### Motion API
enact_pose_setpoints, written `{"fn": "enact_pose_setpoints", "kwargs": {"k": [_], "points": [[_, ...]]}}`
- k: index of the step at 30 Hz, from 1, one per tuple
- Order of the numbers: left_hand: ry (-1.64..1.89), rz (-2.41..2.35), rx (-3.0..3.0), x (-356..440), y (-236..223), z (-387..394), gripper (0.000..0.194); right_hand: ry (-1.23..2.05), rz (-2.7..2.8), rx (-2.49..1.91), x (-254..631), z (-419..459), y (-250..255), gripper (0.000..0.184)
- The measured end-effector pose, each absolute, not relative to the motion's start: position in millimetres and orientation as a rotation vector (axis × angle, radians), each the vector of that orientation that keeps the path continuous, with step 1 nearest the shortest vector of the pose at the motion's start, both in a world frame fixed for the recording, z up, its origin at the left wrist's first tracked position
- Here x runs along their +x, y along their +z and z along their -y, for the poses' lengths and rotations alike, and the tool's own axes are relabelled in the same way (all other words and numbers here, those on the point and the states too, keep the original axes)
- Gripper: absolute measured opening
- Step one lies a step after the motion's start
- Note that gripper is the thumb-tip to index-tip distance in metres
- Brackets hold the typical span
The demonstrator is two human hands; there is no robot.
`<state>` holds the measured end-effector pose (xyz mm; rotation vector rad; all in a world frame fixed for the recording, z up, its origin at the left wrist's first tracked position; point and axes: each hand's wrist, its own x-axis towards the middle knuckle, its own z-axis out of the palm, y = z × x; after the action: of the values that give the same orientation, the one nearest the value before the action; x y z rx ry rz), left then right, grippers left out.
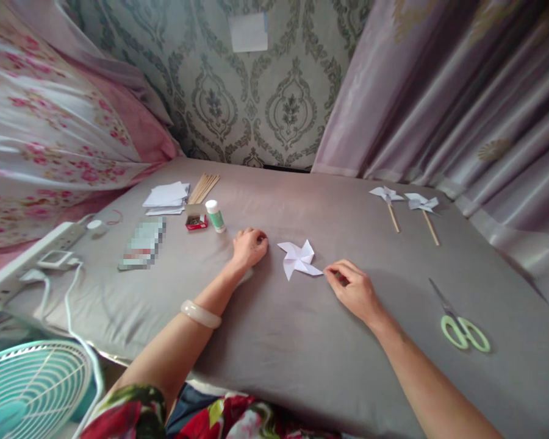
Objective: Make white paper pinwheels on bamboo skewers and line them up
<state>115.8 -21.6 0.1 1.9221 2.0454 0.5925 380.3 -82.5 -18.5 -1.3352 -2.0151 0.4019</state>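
Observation:
A white folded paper pinwheel (298, 258) lies flat on the grey cloth-covered table (274, 341), between my two hands. My left hand (249, 246) rests on the cloth just left of it, fingers curled closed; I cannot make out anything in them. My right hand (351, 289) sits at the pinwheel's lower right tip, fingers pinched together close to the paper's corner. A pale bangle (200, 314) circles my left wrist.
Two finished pinwheels on sticks (405, 204) lie at the back right. Green-handled scissors (460, 323) lie at the right. At the back left are a glue bottle (215, 216), a small red box (196, 221), paper sheets (165, 197), wooden sticks (204, 187). Power strip and fan at left.

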Motion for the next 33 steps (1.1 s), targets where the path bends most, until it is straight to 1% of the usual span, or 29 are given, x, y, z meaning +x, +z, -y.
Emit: {"fn": "enact_pose_setpoints", "kwargs": {"k": [5,7,16,19,23,27,30,33], "points": [[0.626,-1.805,1.934,131,5,27,0.028,0.547,2.132,-1.327,365,86,-18,0.021],[0.654,-1.748,1.955,133,3,29,0.027,0.570,2.138,-1.350,363,86,-19,0.019],[0.723,-1.638,1.962,125,-8,35,0.025,0.623,2.275,-1.292,359,67,-15,0.021],[0.736,-1.634,1.964,125,-10,35,0.025,0.575,2.287,-1.326,354,68,-14,0.021],[0.750,-1.625,1.972,126,-11,36,0.024,0.425,2.209,-1.450,344,72,-17,0.023],[0.790,-1.633,1.941,126,-10,35,0.022,0.416,2.170,-1.443,338,71,-19,0.024],[0.897,-1.646,1.886,123,-8,34,0.021,0.494,2.230,-1.391,339,66,-15,0.021],[1.084,-1.724,1.818,116,-6,31,0.019,0.633,2.354,-1.323,342,59,-6,0.018]]}}
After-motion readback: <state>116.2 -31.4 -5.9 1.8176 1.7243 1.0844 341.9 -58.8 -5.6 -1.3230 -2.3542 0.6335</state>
